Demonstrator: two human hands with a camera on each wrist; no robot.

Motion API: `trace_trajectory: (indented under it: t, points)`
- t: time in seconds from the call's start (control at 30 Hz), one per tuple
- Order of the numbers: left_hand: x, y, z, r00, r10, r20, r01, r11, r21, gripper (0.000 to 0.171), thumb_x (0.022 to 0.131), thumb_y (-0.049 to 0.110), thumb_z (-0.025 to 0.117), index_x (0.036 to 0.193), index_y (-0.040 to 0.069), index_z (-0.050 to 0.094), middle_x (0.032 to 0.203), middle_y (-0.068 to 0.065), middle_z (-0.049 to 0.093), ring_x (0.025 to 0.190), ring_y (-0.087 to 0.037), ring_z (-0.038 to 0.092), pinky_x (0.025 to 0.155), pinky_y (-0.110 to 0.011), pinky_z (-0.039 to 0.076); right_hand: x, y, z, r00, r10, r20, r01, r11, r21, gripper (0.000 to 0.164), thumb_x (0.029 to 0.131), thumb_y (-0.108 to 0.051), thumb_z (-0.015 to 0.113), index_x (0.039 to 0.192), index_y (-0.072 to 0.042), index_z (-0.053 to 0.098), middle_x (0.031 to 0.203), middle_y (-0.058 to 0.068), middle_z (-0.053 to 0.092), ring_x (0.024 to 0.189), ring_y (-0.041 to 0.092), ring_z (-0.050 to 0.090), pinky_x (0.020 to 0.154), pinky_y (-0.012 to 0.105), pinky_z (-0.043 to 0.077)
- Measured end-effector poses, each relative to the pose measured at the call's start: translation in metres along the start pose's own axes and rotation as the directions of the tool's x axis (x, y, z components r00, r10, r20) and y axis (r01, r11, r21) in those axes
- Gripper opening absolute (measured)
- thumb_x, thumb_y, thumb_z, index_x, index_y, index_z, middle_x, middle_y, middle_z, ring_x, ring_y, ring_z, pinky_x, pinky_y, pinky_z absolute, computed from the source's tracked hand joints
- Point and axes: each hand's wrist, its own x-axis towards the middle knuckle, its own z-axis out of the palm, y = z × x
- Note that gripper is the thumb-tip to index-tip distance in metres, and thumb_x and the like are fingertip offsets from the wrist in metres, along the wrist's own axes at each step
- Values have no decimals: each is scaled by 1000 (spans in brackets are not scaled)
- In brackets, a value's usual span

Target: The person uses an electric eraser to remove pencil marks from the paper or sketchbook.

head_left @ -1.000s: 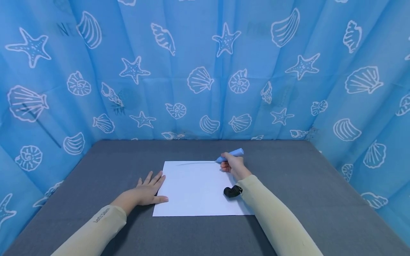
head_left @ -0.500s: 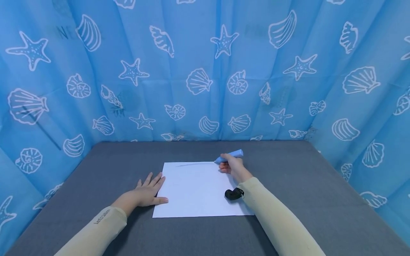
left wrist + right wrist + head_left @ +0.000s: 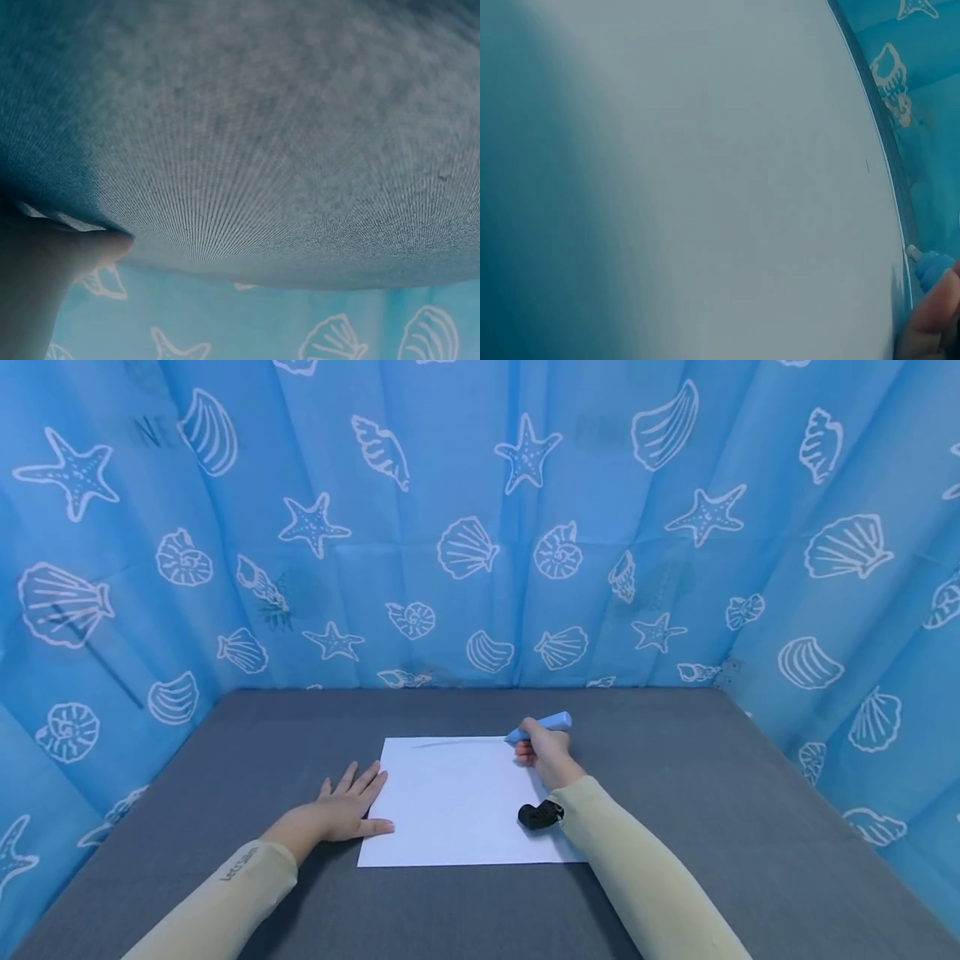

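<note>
A sheet of white paper (image 3: 450, 810) lies on the grey cloth-covered table. My left hand (image 3: 341, 810) rests at its left edge with the fingers spread and the thumb on the paper. In the left wrist view, part of that hand (image 3: 60, 259) shows at the lower left. My right hand (image 3: 551, 756) grips a light blue marker (image 3: 557, 721) near the paper's upper right, its tip at the top edge. A thin, faint line (image 3: 450, 743) runs along that edge. The right wrist view shows the marker's pale tip (image 3: 913, 253) and part of the fingers (image 3: 934, 311).
The grey table (image 3: 285, 718) extends around the paper on all sides. Behind it and along both sides hangs a blue curtain (image 3: 420, 510) with white shells and starfish. A black wrist camera (image 3: 540, 816) juts from the right sleeve over the paper.
Very little differs. My right wrist has shifted slightly left and toward me, with the marker tip still near the same spot. My left hand stays in place.
</note>
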Motion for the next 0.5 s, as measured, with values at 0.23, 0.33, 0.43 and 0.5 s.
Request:
trace_trajectory:
  t: [0.23,0.33,0.43,0.5]
  points:
    - [-1,-2,1,1000,9,-13,-9,1000,2,96,90,64,53,154,2,17,161,-20,5,143,-49,-5,105,-72,-2,-1,0,-1,999,-20,36,21,999,-33,19,88,-16,63,87,2,57,63,6,56,51,11,54,52,22,49]
    - [2,-6,4,1000,11,-17,-11,1000,8,100,88,69,50,155,3,16,161,-19,4,143,-48,-6,105,-72,-3,-2,0,-2,998,-21,56,25,997,-70,21,89,-18,64,88,2,58,64,6,57,52,12,55,53,22,50]
    - [5,-9,6,1000,17,-18,-17,1000,2,104,85,74,48,155,4,16,161,-18,3,143,-47,-8,105,-71,-5,-2,0,-3,998,-22,55,25,998,-60,21,90,-18,63,88,2,57,64,6,57,51,12,55,53,22,50]
    - [5,-8,5,1000,16,-14,-16,1000,4,105,84,76,46,156,5,14,162,-17,2,144,-46,-9,105,-71,-5,-2,0,-3,998,-27,54,30,998,-54,21,90,-18,63,90,2,57,64,6,57,51,12,55,52,22,50]
